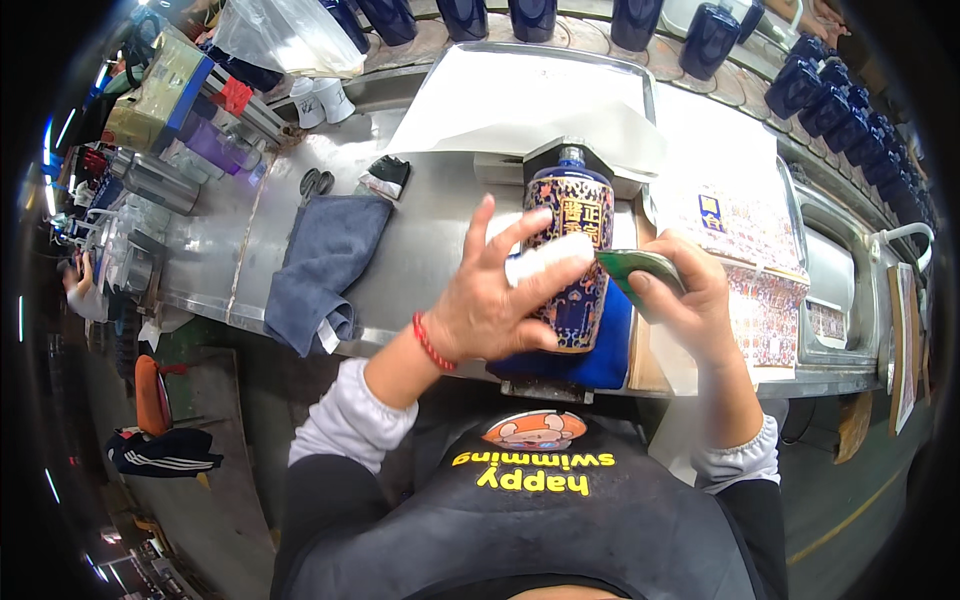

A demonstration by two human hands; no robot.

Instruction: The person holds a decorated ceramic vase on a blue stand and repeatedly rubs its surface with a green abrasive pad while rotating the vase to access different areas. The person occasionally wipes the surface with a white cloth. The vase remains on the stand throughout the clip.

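A dark blue bottle [578, 318] with an ornate gold and coloured pattern lies on a dark holder [600, 160], its neck pointing away from me. My left hand [500, 290] is over the bottle's left side with its fingers spread. One of its fingers has a white wrapping, and a red beaded bracelet circles the wrist. Between the thumb and fingers of my right hand [690, 290] is a thin green scraper [632, 264], its edge beside the bottle's right side. Blue cloth [612, 350] lies under the bottle.
Patterned transfer sheets [765, 310] lie to the right, in front of a metal sink [845, 290]. A grey-blue cloth [330, 260], scissors [317, 183] and a small black-and-white cloth [386, 178] lie to the left. Several plain blue bottles [712, 42] stand along the back.
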